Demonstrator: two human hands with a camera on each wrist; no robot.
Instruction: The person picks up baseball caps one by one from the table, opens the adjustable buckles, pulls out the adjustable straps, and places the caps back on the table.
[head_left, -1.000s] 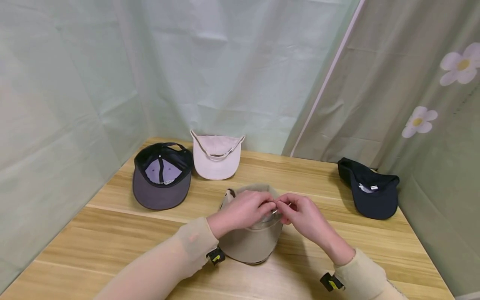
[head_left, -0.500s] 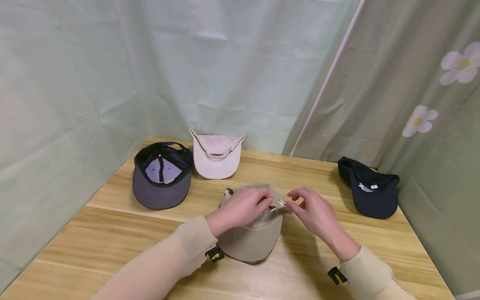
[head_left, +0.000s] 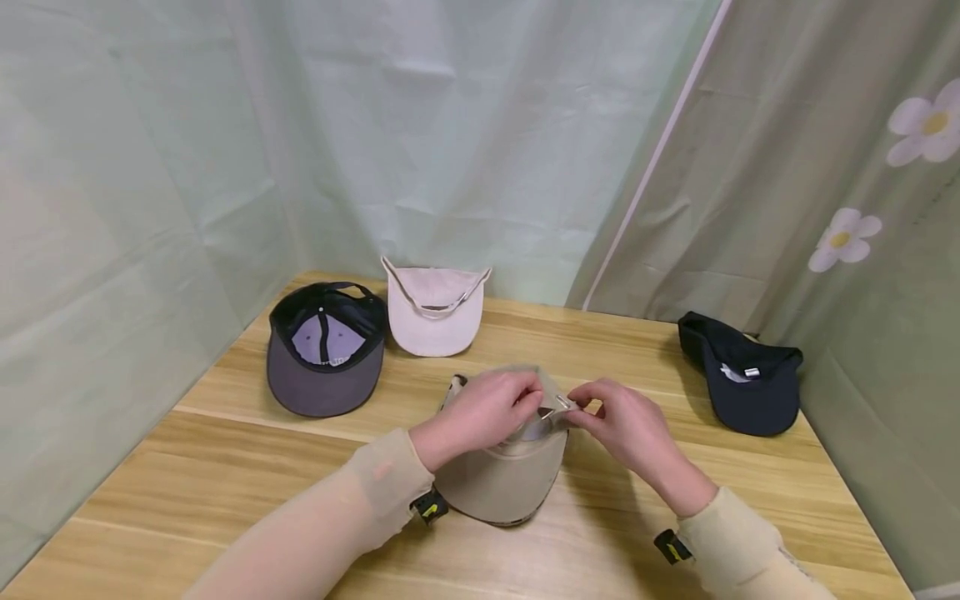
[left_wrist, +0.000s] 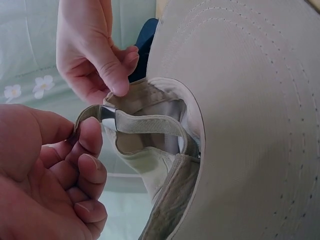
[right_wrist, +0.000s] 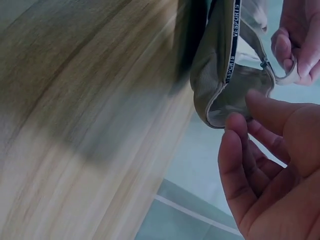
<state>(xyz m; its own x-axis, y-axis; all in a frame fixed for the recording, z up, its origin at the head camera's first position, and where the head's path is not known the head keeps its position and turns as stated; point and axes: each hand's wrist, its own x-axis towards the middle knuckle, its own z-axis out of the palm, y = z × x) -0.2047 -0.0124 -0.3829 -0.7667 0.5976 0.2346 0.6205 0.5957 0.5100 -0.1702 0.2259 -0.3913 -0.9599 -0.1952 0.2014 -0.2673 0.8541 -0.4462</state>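
Beige cotton cap sits upside down at table's near centre. Left hand pinches its rear strap; right hand pinches back edge. Looks like mid strap adjustment; next needs steady pull w/ cap held.

A: Free room? Bare table near left, more near right.
B: Blocked far left by the grey cap and the pink cap, which touch.
A: Far right?
B: Black cap sits at the edge; open wood between it and the beige cap.
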